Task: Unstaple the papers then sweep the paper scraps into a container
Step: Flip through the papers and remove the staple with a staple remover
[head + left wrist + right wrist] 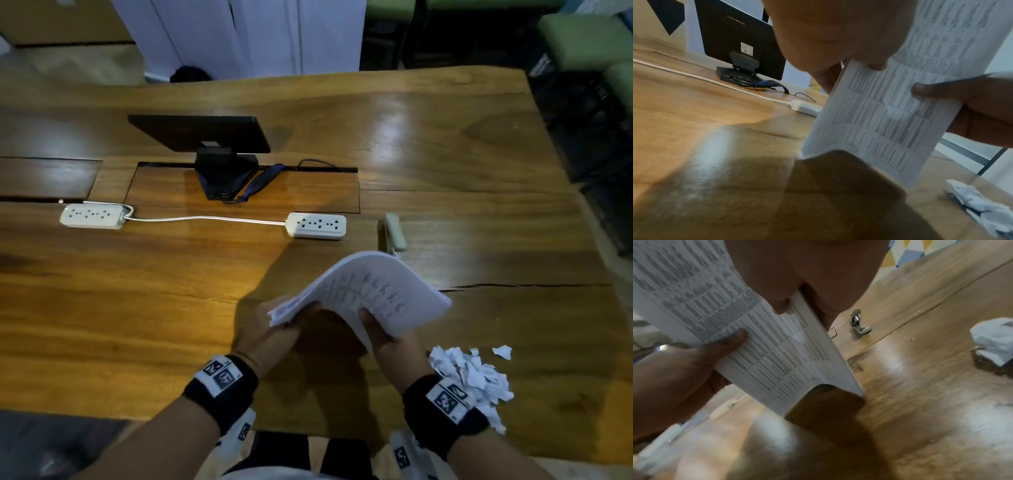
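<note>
progress: early-ish, no container in sight | papers point(370, 291) held above table, near right | left hand point(281, 334) and right hand point(383, 334) both clamped on stack | scraps point(469, 377) unswept, near right | stapler point(394, 231) untouched

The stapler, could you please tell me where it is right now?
In the head view the stapler lies on the table to the right of the nearer power strip, just beyond the papers held in both hands.

Black wristbands point(222, 387) with white coded tags
</note>
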### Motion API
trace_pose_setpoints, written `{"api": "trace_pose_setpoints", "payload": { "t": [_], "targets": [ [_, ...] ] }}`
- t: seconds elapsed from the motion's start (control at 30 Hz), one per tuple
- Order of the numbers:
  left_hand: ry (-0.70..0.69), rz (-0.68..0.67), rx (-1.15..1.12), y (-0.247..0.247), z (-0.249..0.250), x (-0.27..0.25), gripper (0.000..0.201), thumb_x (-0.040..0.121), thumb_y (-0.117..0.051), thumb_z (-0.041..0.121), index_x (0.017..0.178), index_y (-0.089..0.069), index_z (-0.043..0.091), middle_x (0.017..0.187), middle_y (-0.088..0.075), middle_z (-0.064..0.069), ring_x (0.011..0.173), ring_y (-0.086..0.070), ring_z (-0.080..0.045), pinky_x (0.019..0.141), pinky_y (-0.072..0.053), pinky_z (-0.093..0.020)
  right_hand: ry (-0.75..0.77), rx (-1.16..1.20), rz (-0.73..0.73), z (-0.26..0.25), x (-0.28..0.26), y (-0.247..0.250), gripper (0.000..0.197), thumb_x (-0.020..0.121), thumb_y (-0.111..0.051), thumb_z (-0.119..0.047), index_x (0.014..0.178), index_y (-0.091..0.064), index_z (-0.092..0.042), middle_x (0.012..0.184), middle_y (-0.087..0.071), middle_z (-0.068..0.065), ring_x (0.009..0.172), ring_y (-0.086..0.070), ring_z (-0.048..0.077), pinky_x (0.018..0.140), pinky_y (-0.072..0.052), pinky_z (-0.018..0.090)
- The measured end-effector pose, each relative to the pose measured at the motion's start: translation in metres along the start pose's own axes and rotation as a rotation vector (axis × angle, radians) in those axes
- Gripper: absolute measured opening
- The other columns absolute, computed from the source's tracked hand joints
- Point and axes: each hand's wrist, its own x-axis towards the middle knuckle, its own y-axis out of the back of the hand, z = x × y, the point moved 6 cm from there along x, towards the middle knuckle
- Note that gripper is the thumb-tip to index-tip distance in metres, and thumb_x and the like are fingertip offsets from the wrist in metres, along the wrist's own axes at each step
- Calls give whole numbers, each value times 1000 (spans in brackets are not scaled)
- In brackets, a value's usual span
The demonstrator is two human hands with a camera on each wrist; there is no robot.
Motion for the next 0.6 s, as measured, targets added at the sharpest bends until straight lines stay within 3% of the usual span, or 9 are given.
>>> {"api": "trace_pose_setpoints", "payload": {
  "t": [0.07, 0.13, 0.17, 0.23, 0.3, 0.33, 0.43, 0.5, 0.6],
  "targets": [
    [-33, -5, 7, -3, 1, 2, 31, 93, -84, 31, 112, -71, 53, 115, -77, 17, 107, -72, 4, 101, -62, -31, 25, 26, 17, -2, -1, 1, 21, 95, -71, -29, 115, -64, -30, 105, -69, -16, 92, -63, -22, 79, -54, 10],
    [-23, -70, 86, -7, 1, 2, 24, 101, -76, 34, 123, -68, 39, 125, -72, 11, 117, -69, -1, 102, -57, -19, 20, 27, 22, 1, -1, 1, 26, 90, -72, -41, 113, -65, -33, 102, -70, -15, 90, -64, -21, 73, -52, 9],
    [-30, -58, 100, -5, -2, 4, 21, 101, -77, 32, 118, -67, 39, 119, -74, 9, 113, -72, -4, 101, -59, -25, 6, 31, 19, 3, -1, -1, 31, 89, -72, -43, 117, -64, -31, 103, -69, -15, 90, -64, -20, 72, -52, 9],
    [-52, -27, 141, -2, -7, 5, 27, 99, -79, 22, 115, -67, 40, 114, -74, 12, 108, -72, 4, 100, -61, -30, -19, 55, 8, 9, 3, -6, 40, 92, -71, -40, 127, -60, -25, 110, -68, -10, 99, -65, -13, 76, -50, 9],
    [-36, -99, 258, -9, -12, 5, 29, 103, -74, 25, 131, -67, 33, 130, -74, 5, 125, -68, -2, 110, -57, -37, -28, 51, 16, 12, 6, -10, 47, 92, -71, -45, 133, -59, -25, 117, -69, -6, 109, -65, 1, 84, -50, 15],
    [-27, -106, 249, -8, -12, 7, 32, 103, -73, 26, 133, -66, 35, 133, -73, 4, 128, -67, -8, 110, -57, -39, -26, 53, 16, 11, 8, -9, 41, 93, -70, -44, 129, -61, -28, 116, -70, -7, 107, -67, 1, 85, -51, 19],
    [-22, -87, 126, -2, 1, 13, 41, 93, -85, 26, 110, -65, 57, 112, -76, 16, 112, -70, 1, 86, -65, -29, -16, 21, -30, 3, 10, -6, 14, 96, -69, -33, 110, -65, -33, 104, -73, -8, 94, -68, -8, 82, -58, 26],
    [-59, -166, 158, 0, 14, 11, 50, 86, -91, 23, 100, -66, 64, 110, -74, 25, 108, -69, 6, 80, -65, -27, 16, -9, -55, -2, 8, 0, 18, 93, -75, -27, 108, -67, -32, 101, -75, -9, 95, -69, -9, 80, -60, 23],
    [-91, -228, 134, 20, 40, 5, 54, 81, -94, 21, 113, -69, 57, 119, -74, 20, 117, -66, 5, 99, -63, -37, 38, 11, -66, -9, 4, 16, 28, 86, -81, -22, 109, -69, -33, 98, -77, -23, 96, -70, -10, 75, -58, 10]
  ]
}}
